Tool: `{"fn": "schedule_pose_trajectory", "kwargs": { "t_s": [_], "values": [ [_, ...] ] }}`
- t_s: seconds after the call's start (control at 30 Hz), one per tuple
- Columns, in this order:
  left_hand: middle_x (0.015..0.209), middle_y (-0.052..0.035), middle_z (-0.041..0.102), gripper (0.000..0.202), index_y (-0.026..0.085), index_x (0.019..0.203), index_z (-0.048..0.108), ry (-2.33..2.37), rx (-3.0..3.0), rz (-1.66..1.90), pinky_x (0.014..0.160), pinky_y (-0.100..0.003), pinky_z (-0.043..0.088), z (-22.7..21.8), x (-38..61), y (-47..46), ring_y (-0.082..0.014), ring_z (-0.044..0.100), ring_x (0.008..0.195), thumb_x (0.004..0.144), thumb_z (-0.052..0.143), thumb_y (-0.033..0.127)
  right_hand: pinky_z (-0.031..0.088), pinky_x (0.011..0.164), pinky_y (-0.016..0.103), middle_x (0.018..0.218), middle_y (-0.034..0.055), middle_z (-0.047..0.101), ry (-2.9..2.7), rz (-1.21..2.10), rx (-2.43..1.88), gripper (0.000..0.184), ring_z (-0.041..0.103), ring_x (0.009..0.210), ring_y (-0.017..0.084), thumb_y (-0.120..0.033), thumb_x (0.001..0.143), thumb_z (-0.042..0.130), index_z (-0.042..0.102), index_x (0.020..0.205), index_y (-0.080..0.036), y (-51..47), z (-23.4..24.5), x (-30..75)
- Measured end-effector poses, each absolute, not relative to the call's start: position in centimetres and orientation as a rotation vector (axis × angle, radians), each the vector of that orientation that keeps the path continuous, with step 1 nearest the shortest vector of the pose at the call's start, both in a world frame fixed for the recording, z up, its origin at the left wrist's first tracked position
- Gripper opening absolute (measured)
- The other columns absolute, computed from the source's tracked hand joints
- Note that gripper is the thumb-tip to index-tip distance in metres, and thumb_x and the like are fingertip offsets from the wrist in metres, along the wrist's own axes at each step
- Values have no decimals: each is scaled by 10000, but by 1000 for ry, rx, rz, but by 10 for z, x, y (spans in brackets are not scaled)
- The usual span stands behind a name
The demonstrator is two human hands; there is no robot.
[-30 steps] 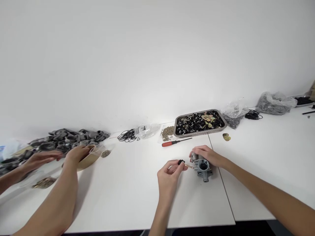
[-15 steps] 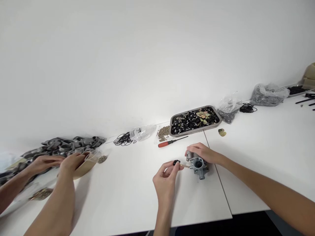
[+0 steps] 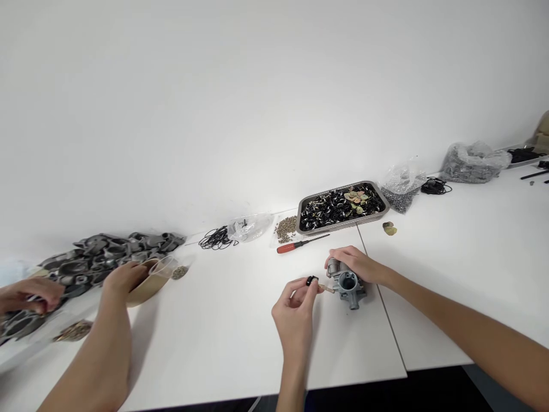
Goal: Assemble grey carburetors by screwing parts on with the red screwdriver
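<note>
Between thumb and fingertips, my left hand (image 3: 295, 312) pinches a throttle shaft with a black head (image 3: 312, 280) and a thin brass-coloured rod. The rod points right, its tip at the side of a grey metal carburetor (image 3: 354, 298); whether it enters a hole I cannot tell. My right hand (image 3: 355, 262) grips the carburetor from behind and right, keeping it upright on the white table with its round bore facing me. A red-handled screwdriver (image 3: 288, 247) lies beyond my hands. Two small brass-coloured discs (image 3: 389, 229) rest to the right.
A metal tray (image 3: 343, 226) of black parts and discs stands against the wall, beside small brass pieces (image 3: 286, 229). Plastic bags (image 3: 401, 189) and black rings (image 3: 217, 237) line the back. At left, a co-worker's hands (image 3: 122, 280) are near a box and grey castings (image 3: 115, 249).
My hands keep their grips; the view has shifted slightly. The co-worker's left hand has moved left, away from the box, while their other hand stays at it.
</note>
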State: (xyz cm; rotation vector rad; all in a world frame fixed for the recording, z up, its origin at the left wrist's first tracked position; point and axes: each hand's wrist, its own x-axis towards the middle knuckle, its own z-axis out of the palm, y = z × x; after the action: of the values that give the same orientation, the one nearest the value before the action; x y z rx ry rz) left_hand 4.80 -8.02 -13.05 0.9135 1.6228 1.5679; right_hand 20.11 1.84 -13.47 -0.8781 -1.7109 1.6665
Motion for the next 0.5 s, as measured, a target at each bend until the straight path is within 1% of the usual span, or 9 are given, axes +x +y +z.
{"fn": "schedule_pose_trajectory", "kwargs": {
  "t_s": [0.1, 0.27, 0.4, 0.5],
  "values": [
    [684, -93, 725, 376, 145, 789, 610, 1602, 913, 1559, 733, -312, 578, -135, 54, -80, -226, 717, 701, 616, 796, 422, 407, 719, 254, 807, 52, 621, -1714, 1664, -874, 464, 561, 731, 127, -502, 936, 413, 661, 839, -122, 19, -136, 201],
    [698, -100, 731, 406, 141, 835, 630, 1697, 846, 1569, 776, -331, 577, -135, 47, -81, -239, 722, 737, 602, 807, 423, 403, 686, 250, 804, 51, 623, -1710, 1669, -877, 492, 545, 702, 121, -542, 925, 420, 664, 853, -121, 22, -141, 200],
    [697, -100, 728, 388, 139, 812, 637, 1709, 884, 1549, 749, -325, 577, -138, 46, -82, -246, 721, 733, 595, 811, 410, 398, 683, 251, 801, 51, 621, -1726, 1658, -882, 495, 538, 702, 122, -540, 926, 417, 665, 842, -120, 21, -140, 200],
    [735, -107, 734, 371, 137, 787, 642, 1688, 902, 1589, 722, -312, 578, -140, 48, -80, -242, 721, 722, 593, 810, 406, 395, 693, 253, 803, 50, 617, -1737, 1639, -877, 476, 538, 713, 124, -516, 932, 414, 663, 844, -121, 21, -138, 201]
  ]
}}
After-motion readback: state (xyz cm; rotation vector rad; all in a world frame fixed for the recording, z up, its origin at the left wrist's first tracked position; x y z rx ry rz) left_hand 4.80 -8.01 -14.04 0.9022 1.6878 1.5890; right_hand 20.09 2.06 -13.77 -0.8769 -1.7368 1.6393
